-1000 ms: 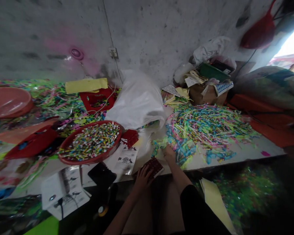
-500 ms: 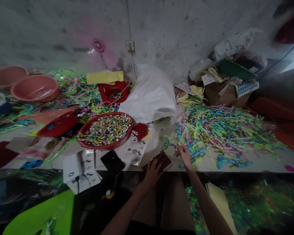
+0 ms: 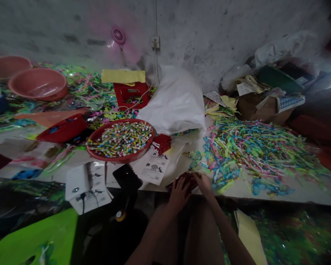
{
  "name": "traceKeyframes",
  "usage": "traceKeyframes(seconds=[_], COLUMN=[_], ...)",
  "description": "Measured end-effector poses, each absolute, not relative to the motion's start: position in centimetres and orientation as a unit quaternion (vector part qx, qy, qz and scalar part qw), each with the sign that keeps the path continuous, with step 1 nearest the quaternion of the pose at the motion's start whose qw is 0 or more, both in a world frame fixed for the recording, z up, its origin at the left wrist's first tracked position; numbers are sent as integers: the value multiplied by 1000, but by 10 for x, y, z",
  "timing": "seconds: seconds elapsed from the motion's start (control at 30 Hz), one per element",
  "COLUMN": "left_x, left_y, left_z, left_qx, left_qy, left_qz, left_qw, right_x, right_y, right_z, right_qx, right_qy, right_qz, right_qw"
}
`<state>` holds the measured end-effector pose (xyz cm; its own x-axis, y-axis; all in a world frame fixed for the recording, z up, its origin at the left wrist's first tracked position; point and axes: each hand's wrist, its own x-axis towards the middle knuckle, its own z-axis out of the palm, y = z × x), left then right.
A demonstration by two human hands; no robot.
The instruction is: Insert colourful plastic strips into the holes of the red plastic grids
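A dark red patterned card or flat packet (image 3: 192,179) lies at the table's front edge. My left hand (image 3: 179,192) rests on top of it, fingers spread and lying flat. At the card's right edge is my right hand (image 3: 204,184), its fingers bent and closed together; what they pinch is too dark and small to make out. Just right of that hand spreads a pile of blue, green, yellow and pink plastic strips (image 3: 259,147). More dark red cards (image 3: 162,143) are stacked behind, beside a white printed sheet (image 3: 154,167).
A red basin (image 3: 121,160) full of small coloured sticks stands left of the sheet. Behind lies a white sack (image 3: 176,99). A black phone-like device (image 3: 127,177) and a white box (image 3: 76,184) lie near the front edge. A cardboard box (image 3: 273,110) stands back right.
My right hand has moved left and down from the edge of the strip pile to the red card. My left hand stays on the card. The camera view has shifted slightly.
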<state>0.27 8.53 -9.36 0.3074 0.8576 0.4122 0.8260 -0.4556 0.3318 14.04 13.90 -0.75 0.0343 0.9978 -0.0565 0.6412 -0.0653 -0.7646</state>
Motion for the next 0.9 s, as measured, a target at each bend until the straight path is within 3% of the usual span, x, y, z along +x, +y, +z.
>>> traceKeyframes(seconds=[0.4, 0.63, 0.77, 0.9], left_x=[15, 14, 13, 14], left_y=[135, 156, 158, 160], left_z=[-62, -60, -65, -68], left_qx=[708, 711, 704, 696], left_qy=[637, 644, 650, 660], left_qz=[279, 252, 259, 265], left_qw=[121, 126, 126, 97], right_x=[133, 118, 134, 189], right_y=[151, 158, 138, 105], right_z=[5, 12, 0, -14], right_qx=[-683, -728, -723, -802], right_qy=[-633, -636, -630, -544], right_qz=[285, 214, 232, 177], right_qw=[227, 142, 162, 170])
